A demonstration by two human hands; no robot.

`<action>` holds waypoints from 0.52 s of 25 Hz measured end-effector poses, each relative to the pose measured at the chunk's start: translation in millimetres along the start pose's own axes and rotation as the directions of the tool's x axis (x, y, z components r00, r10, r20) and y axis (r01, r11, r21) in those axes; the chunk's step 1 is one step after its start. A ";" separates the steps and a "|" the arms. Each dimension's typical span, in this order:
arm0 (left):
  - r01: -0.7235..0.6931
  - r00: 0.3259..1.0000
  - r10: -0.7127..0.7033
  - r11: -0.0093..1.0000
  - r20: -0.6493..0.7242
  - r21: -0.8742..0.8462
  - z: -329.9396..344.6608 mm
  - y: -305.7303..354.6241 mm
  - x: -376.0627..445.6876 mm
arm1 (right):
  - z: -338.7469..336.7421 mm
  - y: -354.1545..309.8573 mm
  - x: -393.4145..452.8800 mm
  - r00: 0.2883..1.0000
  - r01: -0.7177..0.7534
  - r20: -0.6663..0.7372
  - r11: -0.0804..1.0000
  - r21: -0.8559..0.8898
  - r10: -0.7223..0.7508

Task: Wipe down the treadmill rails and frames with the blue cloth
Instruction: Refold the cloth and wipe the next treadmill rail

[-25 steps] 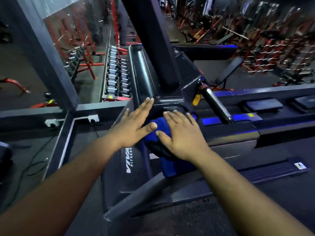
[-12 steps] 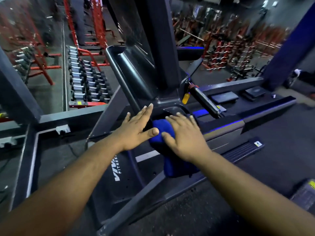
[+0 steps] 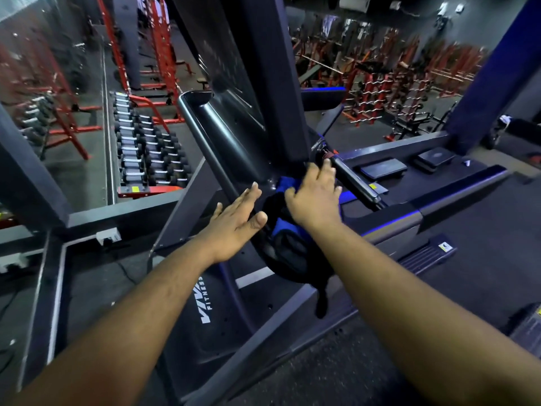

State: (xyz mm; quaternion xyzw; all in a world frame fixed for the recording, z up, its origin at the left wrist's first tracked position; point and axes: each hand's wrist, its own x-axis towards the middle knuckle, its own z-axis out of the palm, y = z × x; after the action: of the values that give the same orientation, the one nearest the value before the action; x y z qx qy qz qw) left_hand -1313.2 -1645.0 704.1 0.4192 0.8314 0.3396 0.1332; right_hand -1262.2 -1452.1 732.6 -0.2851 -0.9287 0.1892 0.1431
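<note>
While the left hand (image 3: pixel 234 219) is bracing flat with fingers pressed together, the right hand (image 3: pixel 314 197), fingers spread, is pushing the blue cloth (image 3: pixel 285 230) farther up toward the upright post (image 3: pixel 272 83), so the wiping is advancing along the frame.

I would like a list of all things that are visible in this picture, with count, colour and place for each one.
blue cloth: one, blue with dark folds, on the treadmill frame at the base of the upright, under the right hand.
treadmill upright: one, black, centre, rising from the frame.
treadmill side cover: one, dark with white lettering, lower centre.
side rail: one, dark grey with a ribbed step, right.
dumbbell rack: one, red frame holding many black and silver dumbbells, left of the treadmill.
red weight racks: several, red, far right background.
left hand: one, flat and open on the frame, beside the cloth.
right hand: one, fingers spread, pressing on the cloth.
</note>
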 end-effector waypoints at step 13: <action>0.006 1.000 -0.005 0.981 0.005 -0.196 -6.1 -3.9 -0.5 | -2.3 -13.1 -63.2 0.913 0.406 0.153 0.875 -0.265 -0.377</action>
State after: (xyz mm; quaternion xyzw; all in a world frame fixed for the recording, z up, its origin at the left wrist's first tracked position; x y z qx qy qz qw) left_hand -1318.4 -1649.7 706.0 0.4025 0.7948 0.4185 0.1766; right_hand -1217.2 -1498.4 730.3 -0.0996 -0.9905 0.0311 0.0899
